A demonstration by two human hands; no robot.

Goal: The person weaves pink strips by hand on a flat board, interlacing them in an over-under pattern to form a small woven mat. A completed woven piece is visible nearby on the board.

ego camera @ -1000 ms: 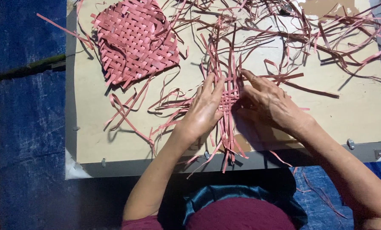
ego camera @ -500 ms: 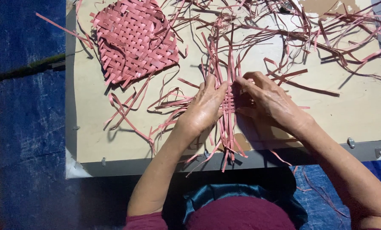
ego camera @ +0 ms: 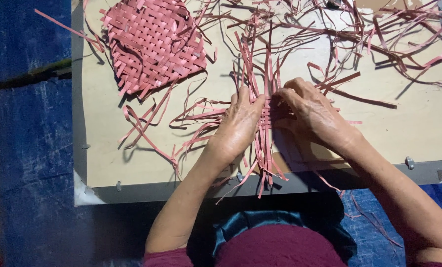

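1. We see the left hand point(ego camera: 241, 123) lying palm down on a small started weave of pink strips point(ego camera: 266, 116), its fingers spread and pressing the strips flat against the board point(ego camera: 419, 123). It pins rather than grasps; we cannot tell whether the thumb hooks any strip underneath.
2. Just beside it, touching the same weave from the other side, the right hand point(ego camera: 312, 116) has its fingers curled down into the crossing strips. The fingertips are hidden behind the knuckles, so we cannot tell whether they pinch a strip or only push on it.
3. The woven patch itself sits directly between the two hands and is mostly covered by them; only a narrow band of crossings shows in the gap.
4. From that grip, long upright strips run away from the person and also trail back toward the body, past the board's near edge point(ego camera: 181, 190).
5. Well away from the left hand, at the far corner of the board, lies a finished woven mat point(ego camera: 154, 42), pink and roughly square, its top edge cut off by the frame.
6. Beyond the right hand, a tangle of loose strips point(ego camera: 379, 34) spreads across the board and runs out of view.
7. Under the board we make out a blue tarp point(ego camera: 28, 148), dim and hard to read.
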